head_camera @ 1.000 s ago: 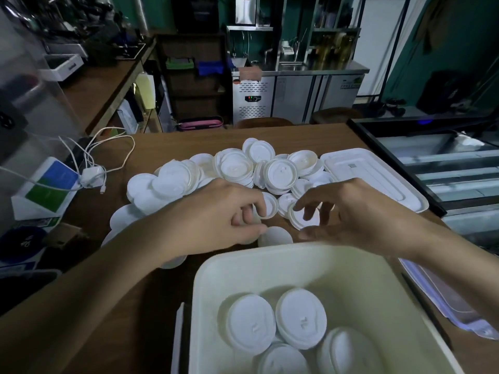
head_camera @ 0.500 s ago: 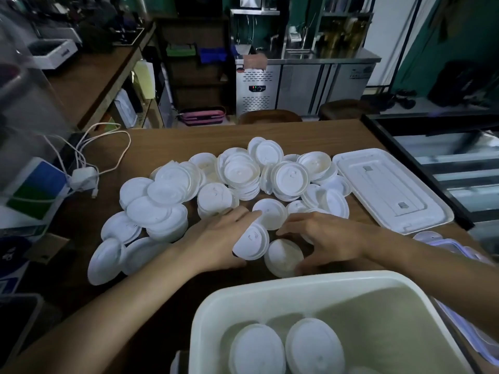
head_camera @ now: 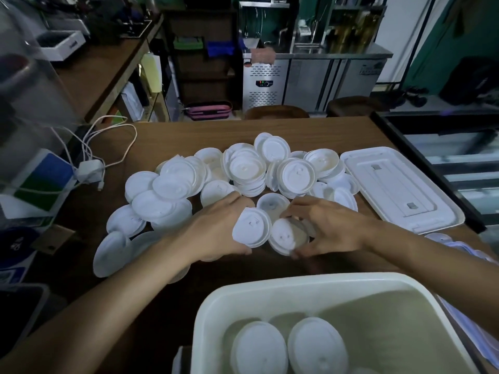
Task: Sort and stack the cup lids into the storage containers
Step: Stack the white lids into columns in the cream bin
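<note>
while the pile of lids [head_camera: 244, 168] lies in the middle of the desk [head_camera: 167, 139], the left hand [head_camera: 216, 230] grips a small lid stack [head_camera: 252, 228] and the right hand [head_camera: 329, 228] pinches another lid [head_camera: 286, 236], just behind the container [head_camera: 297, 283] at the near edge.

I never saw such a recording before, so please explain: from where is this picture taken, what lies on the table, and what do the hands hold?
No machine here: a person works with bare hands. The camera sits on the person's head and looks forward and down, so both arms enter from below. On the wooden table lies a pile of white cup lids, with a flat container cover to its right. The left hand grips a few stacked lids; the right hand grips another lid stack beside them. Nearest the camera stands a pale storage container with sorted lids already inside.
</note>
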